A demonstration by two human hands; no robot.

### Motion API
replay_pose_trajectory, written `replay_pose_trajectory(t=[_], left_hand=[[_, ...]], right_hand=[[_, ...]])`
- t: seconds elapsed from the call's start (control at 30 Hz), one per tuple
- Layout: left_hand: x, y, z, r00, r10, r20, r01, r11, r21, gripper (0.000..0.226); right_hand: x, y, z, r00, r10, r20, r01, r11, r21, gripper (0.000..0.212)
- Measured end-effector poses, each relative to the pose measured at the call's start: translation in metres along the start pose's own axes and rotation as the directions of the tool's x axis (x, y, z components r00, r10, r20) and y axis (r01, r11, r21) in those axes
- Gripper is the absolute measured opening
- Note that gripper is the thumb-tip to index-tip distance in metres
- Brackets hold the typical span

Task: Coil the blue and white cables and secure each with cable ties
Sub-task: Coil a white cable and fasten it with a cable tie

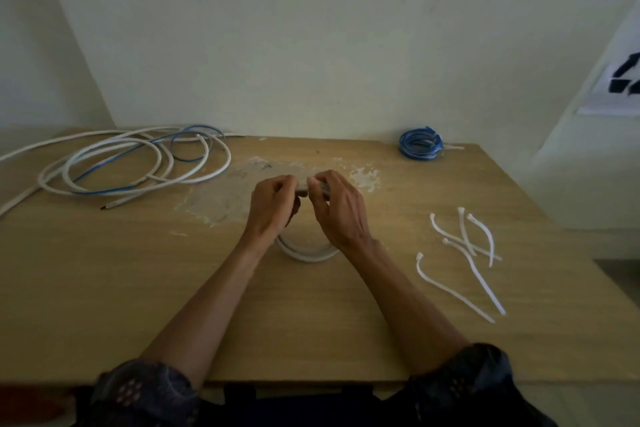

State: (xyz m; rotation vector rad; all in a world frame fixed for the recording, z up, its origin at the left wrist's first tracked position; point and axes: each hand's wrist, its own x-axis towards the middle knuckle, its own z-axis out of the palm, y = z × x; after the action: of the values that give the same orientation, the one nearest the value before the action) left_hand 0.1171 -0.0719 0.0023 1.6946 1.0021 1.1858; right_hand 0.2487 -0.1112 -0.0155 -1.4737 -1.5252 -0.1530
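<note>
A small coil of white cable (306, 251) stands on edge at the middle of the wooden table (104, 288). My left hand (273, 206) and my right hand (337, 206) both pinch its top, fingertips almost touching; what lies between the fingers is hidden. A finished blue coil (419, 144) with a white tie lies at the far right of the table. Loose white cables (145, 163) and a blue cable (114, 158) sprawl in wide loops at the far left. Several white cable ties (465, 255) lie scattered to the right of my hands.
A scuffed, whitish patch (242, 184) marks the table beyond my hands. The wall runs along the table's far edge. A sheet with black marks (620, 83) hangs on the right wall. The table's near edge is at my sleeves.
</note>
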Motion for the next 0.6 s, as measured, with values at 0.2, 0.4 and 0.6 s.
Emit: replay_pose_trajectory(t=[0.2,0.4,0.6], left_hand=[[0.001,0.003,0.020,0.993,-0.114,0.032,0.110,0.989,0.103,0.051],[-0.003,-0.002,0.037,0.981,-0.160,0.111,0.159,0.987,0.021,0.050],[-0.003,-0.005,0.039,0.967,-0.237,0.096,0.241,0.970,-0.041,0.048]], right_hand=[[-0.008,0.004,-0.018,0.994,0.111,0.008,-0.112,0.993,0.027,0.032],[0.019,0.019,-0.094,0.784,0.482,0.390,-0.495,0.866,-0.073,0.059],[0.005,0.040,-0.164,0.289,0.818,0.497,-0.356,0.574,-0.737,0.062]])
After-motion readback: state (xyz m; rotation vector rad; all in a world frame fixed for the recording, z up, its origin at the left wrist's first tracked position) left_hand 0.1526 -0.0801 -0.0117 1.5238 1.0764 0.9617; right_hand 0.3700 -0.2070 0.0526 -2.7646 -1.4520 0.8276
